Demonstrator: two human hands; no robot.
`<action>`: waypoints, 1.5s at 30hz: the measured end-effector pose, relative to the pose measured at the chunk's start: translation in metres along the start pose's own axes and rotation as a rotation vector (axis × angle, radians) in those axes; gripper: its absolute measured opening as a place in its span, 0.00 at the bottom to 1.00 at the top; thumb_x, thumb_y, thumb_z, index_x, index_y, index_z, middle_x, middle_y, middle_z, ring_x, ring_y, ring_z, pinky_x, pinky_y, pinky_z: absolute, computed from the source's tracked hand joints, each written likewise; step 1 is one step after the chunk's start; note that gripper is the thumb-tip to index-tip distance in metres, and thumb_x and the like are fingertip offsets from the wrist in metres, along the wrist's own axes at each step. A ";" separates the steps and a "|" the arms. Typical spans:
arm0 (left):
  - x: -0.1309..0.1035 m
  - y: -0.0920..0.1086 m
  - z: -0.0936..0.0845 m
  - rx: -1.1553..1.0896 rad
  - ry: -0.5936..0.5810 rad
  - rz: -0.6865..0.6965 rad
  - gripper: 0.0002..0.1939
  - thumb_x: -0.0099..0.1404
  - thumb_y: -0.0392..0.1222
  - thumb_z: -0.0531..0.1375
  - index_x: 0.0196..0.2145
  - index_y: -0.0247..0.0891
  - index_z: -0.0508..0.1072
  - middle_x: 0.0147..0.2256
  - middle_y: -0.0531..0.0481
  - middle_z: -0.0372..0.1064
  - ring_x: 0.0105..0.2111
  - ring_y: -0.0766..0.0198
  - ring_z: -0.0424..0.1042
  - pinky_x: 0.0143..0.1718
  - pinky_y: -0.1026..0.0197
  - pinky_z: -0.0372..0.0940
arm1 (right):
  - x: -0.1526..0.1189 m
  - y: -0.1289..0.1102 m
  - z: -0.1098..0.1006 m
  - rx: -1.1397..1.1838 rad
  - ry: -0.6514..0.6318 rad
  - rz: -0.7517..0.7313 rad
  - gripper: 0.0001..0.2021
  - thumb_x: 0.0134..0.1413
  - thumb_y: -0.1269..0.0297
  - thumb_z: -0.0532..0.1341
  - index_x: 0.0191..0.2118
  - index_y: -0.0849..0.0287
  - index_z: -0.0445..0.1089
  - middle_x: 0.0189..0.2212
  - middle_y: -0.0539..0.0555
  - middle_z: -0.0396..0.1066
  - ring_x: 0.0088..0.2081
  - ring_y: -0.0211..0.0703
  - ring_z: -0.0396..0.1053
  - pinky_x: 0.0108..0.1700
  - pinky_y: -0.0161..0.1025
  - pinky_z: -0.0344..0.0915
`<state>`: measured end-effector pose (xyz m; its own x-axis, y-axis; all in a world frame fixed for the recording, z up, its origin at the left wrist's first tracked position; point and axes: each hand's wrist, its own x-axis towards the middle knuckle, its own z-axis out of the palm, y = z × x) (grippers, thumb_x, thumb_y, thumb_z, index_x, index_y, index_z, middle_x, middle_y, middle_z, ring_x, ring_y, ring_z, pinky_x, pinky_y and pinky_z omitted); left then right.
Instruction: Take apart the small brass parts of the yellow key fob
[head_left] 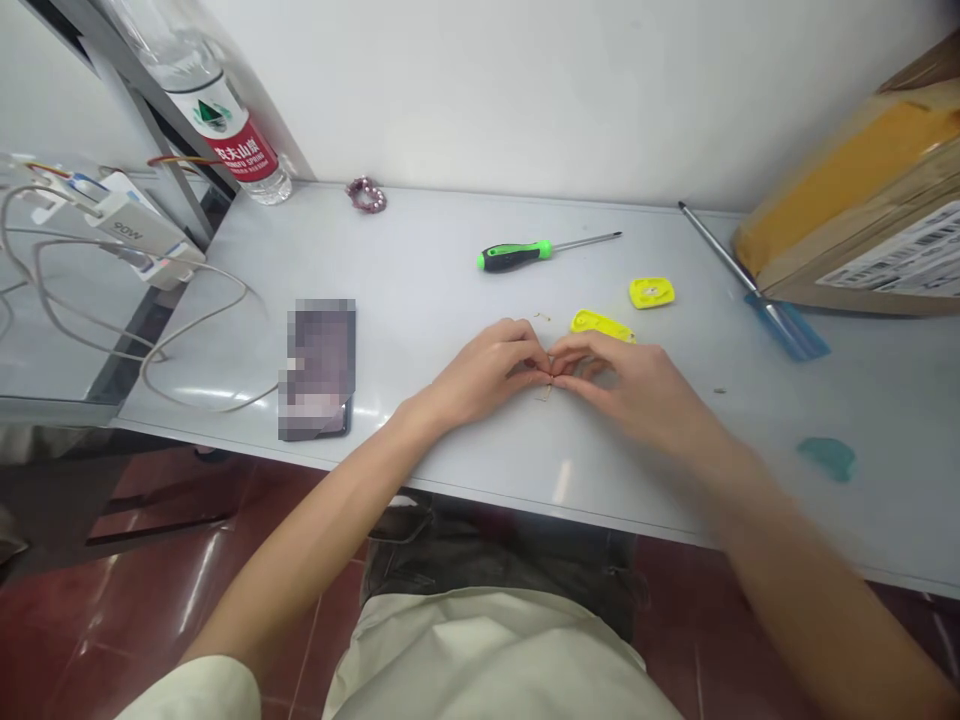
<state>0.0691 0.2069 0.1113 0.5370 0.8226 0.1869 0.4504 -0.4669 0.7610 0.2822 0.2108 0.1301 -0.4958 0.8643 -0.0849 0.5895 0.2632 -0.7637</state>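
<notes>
My left hand [504, 368] and my right hand [626, 385] meet above the desk, both with thumb and forefinger pinched together at one spot. What lies between the fingertips is too small and covered to name. A thin brass-coloured metal piece [547, 393] shows just below the pinch; whether it is held or lies on the desk I cannot tell. Another small bent brass-coloured strip [542, 317] rests beyond my left fingers. Behind my right hand is a yellow plastic shell half [602, 326], partly covered by it. A second yellow shell piece [652, 292] lies farther right.
A green-and-black screwdriver [517, 255] lies toward the wall. On the left are a phone [322, 370] with a cable, a water bottle [240, 140], a beaded band [366, 195] and a white charger [142, 230]. A cardboard box [862, 200], metal rod [716, 245] and teal piece [827, 458] are at right.
</notes>
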 end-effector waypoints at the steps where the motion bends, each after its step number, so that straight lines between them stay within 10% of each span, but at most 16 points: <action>1: 0.000 0.001 -0.001 0.003 -0.001 -0.003 0.04 0.69 0.38 0.61 0.38 0.38 0.77 0.38 0.47 0.69 0.41 0.60 0.68 0.46 0.57 0.64 | 0.000 0.001 0.000 -0.006 0.006 -0.003 0.11 0.58 0.60 0.61 0.45 0.55 0.72 0.40 0.52 0.76 0.36 0.39 0.72 0.43 0.41 0.71; 45: -0.025 0.006 0.011 0.401 -0.062 0.157 0.12 0.76 0.41 0.50 0.43 0.35 0.72 0.42 0.44 0.69 0.42 0.58 0.65 0.45 0.56 0.63 | -0.008 0.015 -0.001 -0.086 -0.018 -0.249 0.10 0.65 0.59 0.56 0.41 0.51 0.75 0.44 0.51 0.76 0.46 0.45 0.72 0.51 0.45 0.66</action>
<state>0.0658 0.1798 0.1047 0.6573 0.7164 0.2339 0.5946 -0.6838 0.4230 0.2958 0.2088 0.1200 -0.6432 0.7608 0.0868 0.4998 0.5029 -0.7052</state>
